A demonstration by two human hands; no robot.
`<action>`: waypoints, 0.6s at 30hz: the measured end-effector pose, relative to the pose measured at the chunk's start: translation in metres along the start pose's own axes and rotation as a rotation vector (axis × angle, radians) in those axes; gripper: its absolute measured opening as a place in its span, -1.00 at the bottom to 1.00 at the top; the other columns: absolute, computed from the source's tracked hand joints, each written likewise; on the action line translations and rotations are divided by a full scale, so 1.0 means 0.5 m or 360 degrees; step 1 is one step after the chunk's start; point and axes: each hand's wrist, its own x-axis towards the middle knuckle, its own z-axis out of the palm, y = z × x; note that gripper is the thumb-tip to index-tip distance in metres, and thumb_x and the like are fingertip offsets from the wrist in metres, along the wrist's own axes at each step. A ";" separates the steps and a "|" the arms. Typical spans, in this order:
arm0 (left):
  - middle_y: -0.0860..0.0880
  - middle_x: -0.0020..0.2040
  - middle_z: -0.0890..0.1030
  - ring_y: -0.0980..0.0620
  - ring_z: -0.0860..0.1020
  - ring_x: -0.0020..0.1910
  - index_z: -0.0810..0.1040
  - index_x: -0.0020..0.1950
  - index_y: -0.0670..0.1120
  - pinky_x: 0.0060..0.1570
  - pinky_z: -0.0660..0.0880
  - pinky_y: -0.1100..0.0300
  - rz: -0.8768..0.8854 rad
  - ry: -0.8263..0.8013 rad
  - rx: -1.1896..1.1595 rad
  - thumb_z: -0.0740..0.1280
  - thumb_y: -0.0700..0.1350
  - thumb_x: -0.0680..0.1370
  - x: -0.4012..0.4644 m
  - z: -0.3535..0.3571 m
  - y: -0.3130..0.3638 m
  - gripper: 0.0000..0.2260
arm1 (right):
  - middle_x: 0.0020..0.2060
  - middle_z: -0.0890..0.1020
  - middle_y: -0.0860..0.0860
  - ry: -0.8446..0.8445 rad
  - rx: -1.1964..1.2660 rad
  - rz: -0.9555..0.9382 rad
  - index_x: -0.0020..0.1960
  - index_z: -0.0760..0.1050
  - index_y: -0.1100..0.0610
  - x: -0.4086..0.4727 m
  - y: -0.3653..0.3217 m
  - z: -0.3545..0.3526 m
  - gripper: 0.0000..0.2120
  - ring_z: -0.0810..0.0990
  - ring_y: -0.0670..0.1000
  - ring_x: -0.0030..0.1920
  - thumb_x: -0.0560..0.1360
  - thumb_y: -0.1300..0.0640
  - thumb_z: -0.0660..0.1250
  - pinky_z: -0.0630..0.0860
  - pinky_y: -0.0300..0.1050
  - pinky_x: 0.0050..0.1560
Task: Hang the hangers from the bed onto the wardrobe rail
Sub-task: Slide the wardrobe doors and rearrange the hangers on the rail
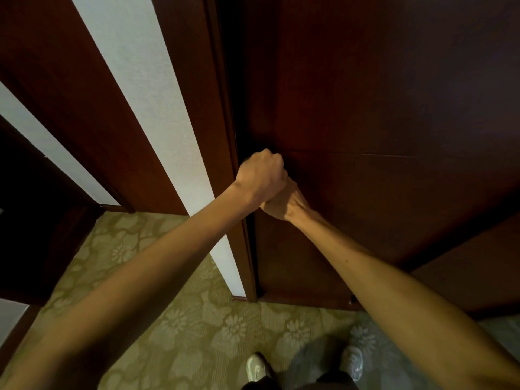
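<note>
Floral-patterned carpet (180,327), two pale shoes (256,370), perhaps trainers, standing on it

I'm reaching both arms forward; my left grip (260,175) is curling into a fist at the left edge of the dark wardrobe door (365,122), my right grip (284,202) just below, touching it, fingers hidden. I'm standing on the floral carpet (174,319), my shoes (257,370) showing below. A white wall strip (146,88) is running beside the frame.
</note>
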 end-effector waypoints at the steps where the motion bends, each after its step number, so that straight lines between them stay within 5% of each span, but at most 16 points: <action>1: -0.03 -0.27 0.48 0.00 0.50 -0.30 0.44 -0.22 -0.11 -0.38 0.36 0.21 0.0006 0.0005 -0.0013 0.22 -0.07 0.66 0.000 0.001 -0.002 -0.73 | -0.12 0.63 0.12 -0.0002 -0.0003 -0.0007 0.05 0.56 0.24 0.000 0.000 -0.001 -0.83 0.62 0.12 -0.11 0.55 0.17 0.28 0.50 -0.07 -0.19; 7: -0.01 -0.34 0.49 0.02 0.50 -0.38 0.43 -0.28 -0.10 -0.44 0.38 0.23 0.0000 -0.0028 -0.0033 0.23 -0.06 0.66 -0.001 0.005 -0.007 -0.68 | -0.36 0.56 0.00 -0.0200 -0.0025 0.0096 -0.21 0.51 0.13 -0.002 0.029 -0.024 -0.86 0.55 0.02 -0.34 0.52 0.14 0.32 0.37 -0.19 -0.41; 12: 0.02 -0.37 0.45 0.03 0.51 -0.40 0.47 -0.26 -0.11 -0.47 0.34 0.25 -0.0056 -0.0054 -0.0018 0.22 -0.06 0.67 -0.011 0.007 0.000 -0.69 | -0.34 0.54 -0.03 -0.0106 0.0081 0.0111 -0.14 0.50 0.12 -0.016 0.032 -0.017 -0.90 0.54 0.01 -0.35 0.52 0.10 0.34 0.34 -0.21 -0.43; 18: 0.00 -0.32 0.46 0.02 0.48 -0.38 0.49 -0.23 -0.11 -0.49 0.25 0.23 -0.0179 -0.0066 -0.0090 0.23 -0.09 0.64 -0.009 -0.006 0.010 -0.75 | 0.07 0.66 0.08 -0.0014 0.0153 0.0228 0.18 0.63 0.07 -0.066 0.092 -0.067 -0.69 0.66 0.14 0.06 0.47 0.01 0.41 0.63 0.06 0.03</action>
